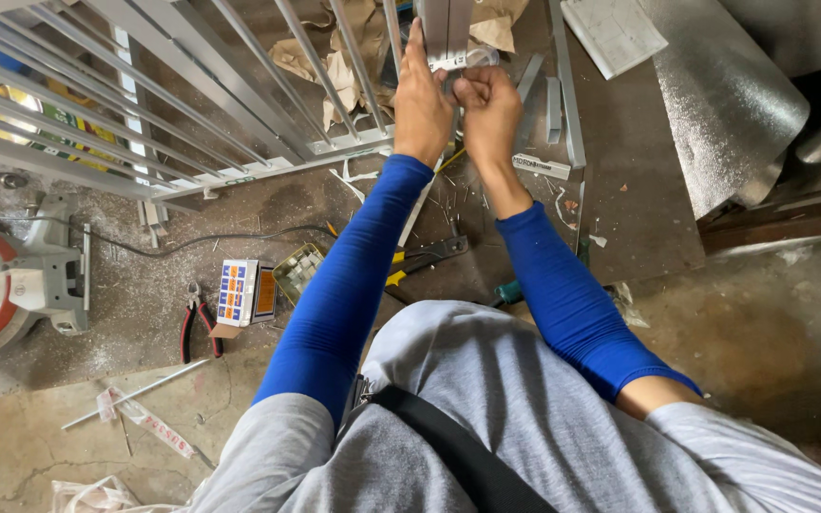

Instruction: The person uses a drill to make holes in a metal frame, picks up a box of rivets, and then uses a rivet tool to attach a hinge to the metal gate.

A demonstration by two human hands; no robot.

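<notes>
— While we start close in, what do you count nearest the body?

— Two blue sleeves [339,294] run up from a grey shirt [486,418] with one black strap [448,446] across it. Just beyond the elbows lie one pair of yellow-handled cutters [425,258] and one green-handled tool [508,291], partly hidden behind the right arm.

— And off to the left on the floor?

— One pair of red-handled pliers [200,328], one small printed box [247,293], one open tin [298,271] beside it, one thin rod [135,392], and one red and grey chop saw [11,285] with a black cable [211,239] trailing from it.

— Now the hands.

— Both are raised to one upright grey metal post [448,28] at the top of the view. The left hand [422,100] lies flat against the post's left side, fingers stretched upward and pressing it, not wrapped around. The right hand [489,109] is curled closed, fingertips pinching a small clear piece [475,60] at the post's lower end; I cannot tell what that piece is.

— Where does the post sit?

— Just right of one grey railing panel [192,123], whose slanted bars I count at roughly nine, ending in one bottom rail near the left wrist.

— Farther out?

— Crumpled brown paper [344,57] behind the bars, about four loose grey metal strips [563,95] right of the hands, one white sheet [613,33], and one large shiny embossed metal sheet [724,95] at far right.
</notes>
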